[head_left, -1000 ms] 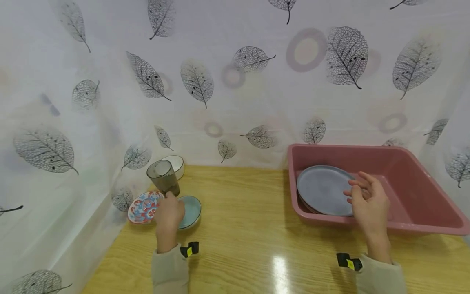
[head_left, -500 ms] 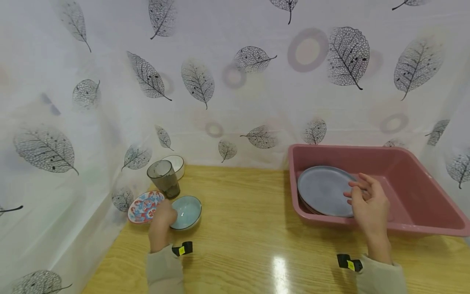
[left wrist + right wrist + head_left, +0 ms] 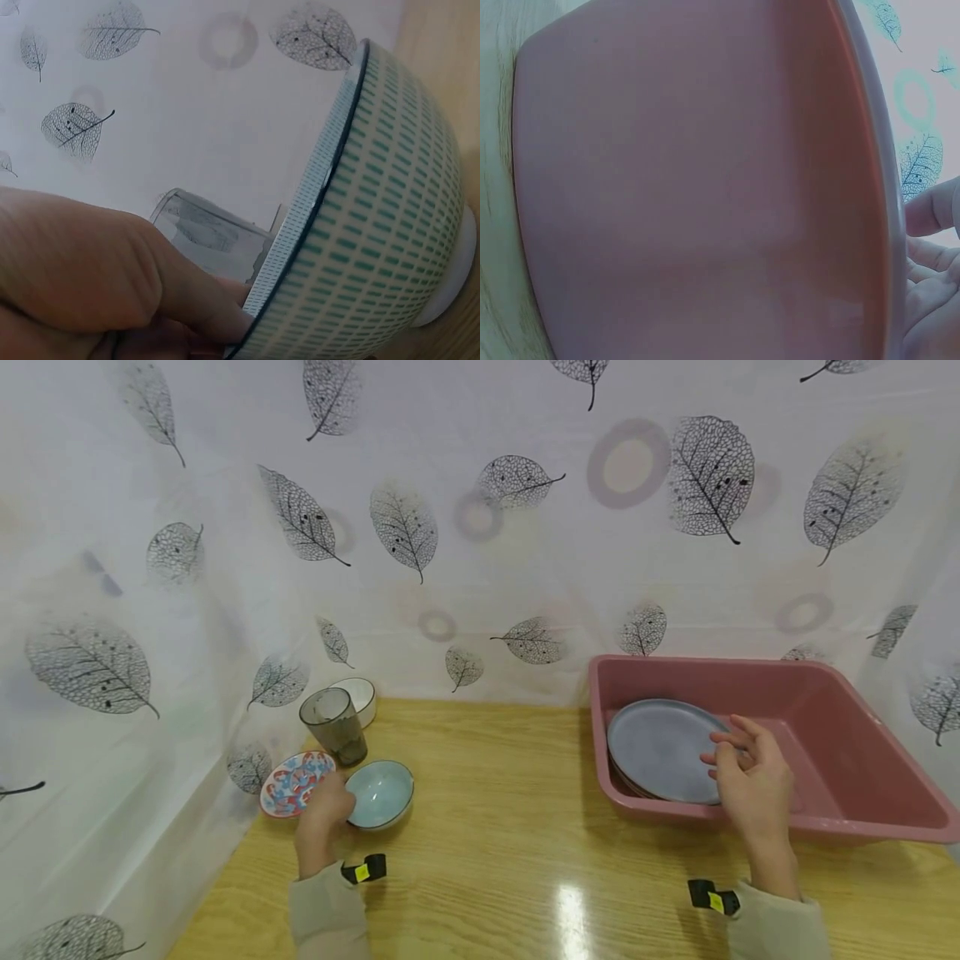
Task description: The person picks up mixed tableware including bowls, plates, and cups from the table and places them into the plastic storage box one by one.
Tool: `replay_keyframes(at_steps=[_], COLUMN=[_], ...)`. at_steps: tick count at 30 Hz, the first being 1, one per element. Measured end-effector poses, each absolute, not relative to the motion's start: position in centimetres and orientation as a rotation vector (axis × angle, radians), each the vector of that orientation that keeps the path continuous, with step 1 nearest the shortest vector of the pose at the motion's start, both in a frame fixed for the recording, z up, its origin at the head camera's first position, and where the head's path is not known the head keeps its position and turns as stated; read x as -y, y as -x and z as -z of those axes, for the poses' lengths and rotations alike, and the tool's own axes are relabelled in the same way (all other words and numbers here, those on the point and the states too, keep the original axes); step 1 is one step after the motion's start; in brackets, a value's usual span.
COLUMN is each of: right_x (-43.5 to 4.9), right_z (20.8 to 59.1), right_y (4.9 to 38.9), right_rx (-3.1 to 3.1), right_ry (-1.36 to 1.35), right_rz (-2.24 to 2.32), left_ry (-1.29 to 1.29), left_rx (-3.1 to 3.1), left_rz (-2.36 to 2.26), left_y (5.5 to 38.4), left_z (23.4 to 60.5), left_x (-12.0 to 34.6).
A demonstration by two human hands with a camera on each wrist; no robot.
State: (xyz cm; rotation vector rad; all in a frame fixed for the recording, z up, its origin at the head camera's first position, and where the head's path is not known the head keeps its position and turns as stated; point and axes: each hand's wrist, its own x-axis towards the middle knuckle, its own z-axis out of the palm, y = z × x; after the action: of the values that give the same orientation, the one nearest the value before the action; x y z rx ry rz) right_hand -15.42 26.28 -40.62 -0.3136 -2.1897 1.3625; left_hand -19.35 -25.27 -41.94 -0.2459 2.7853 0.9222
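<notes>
The left hand (image 3: 324, 807) has shifted leftward, to the left rim of the blue bowl (image 3: 381, 795) on the tabletop (image 3: 487, 827) (whether its grip is clamped cannot be told); right hand (image 3: 757, 781), grip apart, at the pink tub (image 3: 870, 735).

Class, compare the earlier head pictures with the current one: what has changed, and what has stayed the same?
The left hand has drawn left and slightly back, uncovering more of the light blue bowl. It is at the bowl's left rim; whether it grips it is unclear. The right hand, gray plate, pink tub and smoky glass look unchanged.
</notes>
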Motion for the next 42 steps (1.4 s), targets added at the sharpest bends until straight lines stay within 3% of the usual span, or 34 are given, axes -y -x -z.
replay_keyframes(at_steps=[42], right_x=[-26.4], right_z=[40.6], right_y=[15.5], right_rx=[2.218], right_ry=[0.277], right_rz=[-1.375], left_ry=[0.141], left_rx=[-2.822], left_rz=[-1.210], left_y=[20.2], left_z=[41.1], left_x=[21.0])
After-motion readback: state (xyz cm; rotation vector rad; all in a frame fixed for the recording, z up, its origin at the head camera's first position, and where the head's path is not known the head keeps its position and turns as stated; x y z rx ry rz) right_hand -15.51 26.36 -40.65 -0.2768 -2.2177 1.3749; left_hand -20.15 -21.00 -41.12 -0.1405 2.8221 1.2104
